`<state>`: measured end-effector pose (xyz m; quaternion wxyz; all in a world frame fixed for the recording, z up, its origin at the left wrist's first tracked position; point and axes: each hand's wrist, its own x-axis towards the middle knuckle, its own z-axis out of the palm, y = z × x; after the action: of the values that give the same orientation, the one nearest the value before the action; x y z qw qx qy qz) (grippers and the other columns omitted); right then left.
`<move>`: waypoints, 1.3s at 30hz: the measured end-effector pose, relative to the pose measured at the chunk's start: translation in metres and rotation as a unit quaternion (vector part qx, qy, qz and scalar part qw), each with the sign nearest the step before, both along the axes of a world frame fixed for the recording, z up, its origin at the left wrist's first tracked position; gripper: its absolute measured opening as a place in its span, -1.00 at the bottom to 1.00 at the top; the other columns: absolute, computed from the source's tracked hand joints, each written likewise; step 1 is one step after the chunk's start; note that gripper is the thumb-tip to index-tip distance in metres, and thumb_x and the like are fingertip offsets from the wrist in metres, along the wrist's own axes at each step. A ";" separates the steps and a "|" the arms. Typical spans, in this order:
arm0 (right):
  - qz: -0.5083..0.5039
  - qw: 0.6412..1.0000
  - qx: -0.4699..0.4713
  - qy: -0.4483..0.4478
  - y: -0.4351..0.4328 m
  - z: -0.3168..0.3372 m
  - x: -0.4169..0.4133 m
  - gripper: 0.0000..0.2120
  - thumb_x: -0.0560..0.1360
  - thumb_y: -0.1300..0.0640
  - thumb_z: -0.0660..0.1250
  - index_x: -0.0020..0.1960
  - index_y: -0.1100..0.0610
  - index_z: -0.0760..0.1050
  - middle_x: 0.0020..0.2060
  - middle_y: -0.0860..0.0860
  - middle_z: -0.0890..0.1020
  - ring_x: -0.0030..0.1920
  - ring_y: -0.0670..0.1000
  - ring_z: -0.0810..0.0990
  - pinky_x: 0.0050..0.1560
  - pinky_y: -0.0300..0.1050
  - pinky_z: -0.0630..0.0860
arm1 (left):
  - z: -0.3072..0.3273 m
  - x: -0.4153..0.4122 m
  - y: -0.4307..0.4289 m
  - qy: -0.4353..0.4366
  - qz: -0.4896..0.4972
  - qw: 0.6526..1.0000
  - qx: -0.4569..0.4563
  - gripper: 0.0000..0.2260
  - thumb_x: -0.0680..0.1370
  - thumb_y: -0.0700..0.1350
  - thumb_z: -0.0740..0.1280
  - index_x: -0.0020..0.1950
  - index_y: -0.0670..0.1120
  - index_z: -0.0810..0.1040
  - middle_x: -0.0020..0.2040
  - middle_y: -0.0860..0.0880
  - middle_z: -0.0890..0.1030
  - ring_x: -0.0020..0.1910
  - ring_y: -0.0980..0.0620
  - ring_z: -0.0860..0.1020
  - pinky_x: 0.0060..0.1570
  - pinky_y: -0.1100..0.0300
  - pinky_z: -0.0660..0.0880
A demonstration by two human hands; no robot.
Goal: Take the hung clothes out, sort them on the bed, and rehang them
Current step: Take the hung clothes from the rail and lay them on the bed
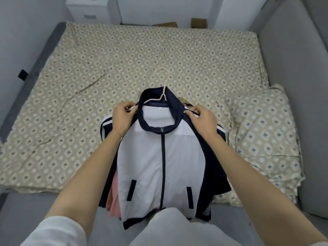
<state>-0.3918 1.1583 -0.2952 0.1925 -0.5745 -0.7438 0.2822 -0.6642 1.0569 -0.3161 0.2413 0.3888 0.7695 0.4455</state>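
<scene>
A white and navy zip jacket [159, 160] lies front up on the near edge of the bed [88, 86], on a cream hanger [162, 80] whose hook points away from me. My left hand [122, 116] pinches the jacket's left shoulder at the collar. My right hand [202, 119] pinches the right shoulder beside the collar. Under the jacket lie other clothes: a pink garment [111, 199] shows at the left and dark fabric [218, 174] at the right.
The bed has a beige diamond-patterned sheet. A pillow [262, 132] in the same fabric lies at the right. A grey padded wall [292, 68] runs along the right side. White furniture [88, 9] and cardboard boxes [198, 23] stand beyond the bed.
</scene>
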 end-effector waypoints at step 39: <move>0.156 0.962 -0.035 -0.223 0.057 -0.131 -0.067 -0.39 0.60 -0.18 0.19 0.57 0.01 0.16 0.54 0.08 0.22 0.54 0.17 0.10 0.50 0.20 0.03 | -0.129 -0.010 0.038 0.215 -0.049 0.963 -0.157 -0.54 0.63 -0.04 0.26 0.53 0.08 0.29 0.51 -0.06 0.33 0.51 -0.08 0.24 0.49 -0.14 -0.02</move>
<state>-0.4589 1.2156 -0.4263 -0.0448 -0.5063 -0.8379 0.1989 -0.6738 1.0945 -0.4454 0.1497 0.4701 0.8434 0.2129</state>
